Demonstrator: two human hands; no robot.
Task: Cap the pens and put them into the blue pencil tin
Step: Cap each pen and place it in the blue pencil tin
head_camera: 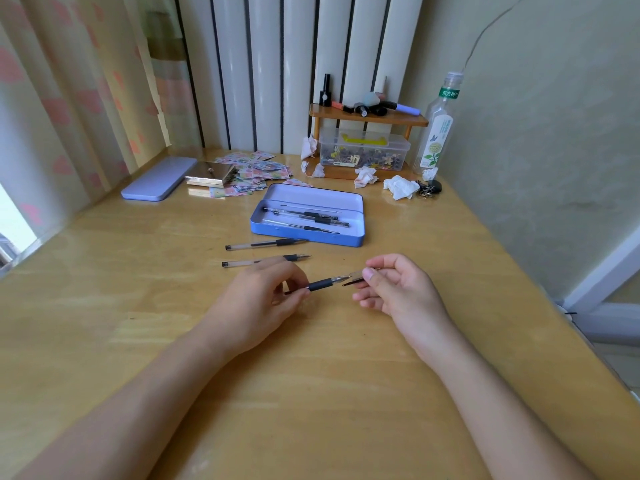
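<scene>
My left hand [263, 292] grips a clear pen with a black grip [322, 284], its tip pointing right. My right hand [398, 289] pinches a pen cap [355, 278] whose mouth sits right at the pen's tip. Two more uncapped pens [265, 243] [266, 260] lie side by side on the wooden desk [311, 358], just beyond my left hand. Behind them stands the open blue pencil tin [308, 237], with several pens [308, 218] lying inside it.
The tin's lid [159, 178] lies at the back left beside a metal box [209, 174] and scattered stickers [256, 169]. Crumpled tissues [400, 187], a clear plastic box [363, 150] under a small wooden shelf [367, 116], and a bottle [438, 129] crowd the back right.
</scene>
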